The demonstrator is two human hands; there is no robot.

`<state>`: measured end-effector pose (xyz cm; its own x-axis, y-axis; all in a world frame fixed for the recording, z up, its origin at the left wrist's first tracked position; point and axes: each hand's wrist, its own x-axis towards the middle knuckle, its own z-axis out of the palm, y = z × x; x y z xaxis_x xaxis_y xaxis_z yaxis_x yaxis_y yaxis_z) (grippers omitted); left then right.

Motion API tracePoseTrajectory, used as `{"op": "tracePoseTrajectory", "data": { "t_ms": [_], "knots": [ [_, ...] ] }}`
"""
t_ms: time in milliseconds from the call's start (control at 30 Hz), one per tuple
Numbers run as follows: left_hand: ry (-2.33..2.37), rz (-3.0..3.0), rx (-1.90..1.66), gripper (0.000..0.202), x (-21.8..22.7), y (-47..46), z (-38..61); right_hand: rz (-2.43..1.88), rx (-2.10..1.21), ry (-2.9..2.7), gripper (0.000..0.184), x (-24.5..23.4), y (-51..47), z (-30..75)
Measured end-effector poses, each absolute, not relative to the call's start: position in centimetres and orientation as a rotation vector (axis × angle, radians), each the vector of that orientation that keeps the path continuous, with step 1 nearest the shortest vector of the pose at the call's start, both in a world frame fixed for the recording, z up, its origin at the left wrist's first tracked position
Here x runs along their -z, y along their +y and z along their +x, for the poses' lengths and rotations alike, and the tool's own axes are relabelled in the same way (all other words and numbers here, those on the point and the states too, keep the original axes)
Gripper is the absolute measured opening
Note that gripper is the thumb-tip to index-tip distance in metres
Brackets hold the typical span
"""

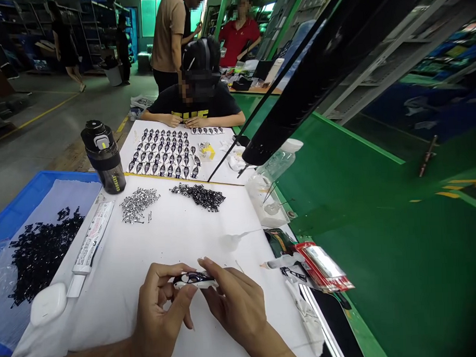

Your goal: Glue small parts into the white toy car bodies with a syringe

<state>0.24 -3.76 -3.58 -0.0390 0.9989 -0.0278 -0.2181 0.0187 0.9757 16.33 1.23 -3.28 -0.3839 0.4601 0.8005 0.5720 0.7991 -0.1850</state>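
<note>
Above the near part of the white table, a small glossy black-and-white plastic piece point(193, 278) is held between both hands. My left hand point(161, 311) pinches its left end with thumb and fingers. On the other end, the fingers of my right hand point(239, 303) close from above and below, partly covering it. Beyond the hands lie a heap of small silvery metal parts point(138, 204) and a heap of small black parts point(201, 196). Rows of similar black-and-white pieces point(165, 154) are laid out at the far end.
Left are a blue tray point(39, 181) of black parts, a white tube point(92, 238), a white case point(49, 304) and a dark bottle point(103, 160). Right are a syringe point(282, 261) and a red packet point(323, 266). A black pole slants overhead. A co-worker point(196, 104) sits opposite.
</note>
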Motion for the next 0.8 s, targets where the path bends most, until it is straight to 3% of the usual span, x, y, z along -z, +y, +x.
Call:
{"op": "tracePoseTrajectory", "data": {
  "t_ms": [267,567,800],
  "knots": [
    [1.004,1.096,-1.406,0.021,3.3,-4.2,0.2,-0.711,0.212,-2.06,0.063,2.9,0.9,16.6],
    [1.029,1.085,-1.439,0.017,3.2,-4.0,0.3,-0.688,0.167,-2.088,0.051,2.9,1.3,16.3],
    [1.094,1.05,-1.489,0.017,2.3,-2.9,0.1,-0.861,-0.395,-2.009,0.034,2.0,0.8,16.0]
  ]
}}
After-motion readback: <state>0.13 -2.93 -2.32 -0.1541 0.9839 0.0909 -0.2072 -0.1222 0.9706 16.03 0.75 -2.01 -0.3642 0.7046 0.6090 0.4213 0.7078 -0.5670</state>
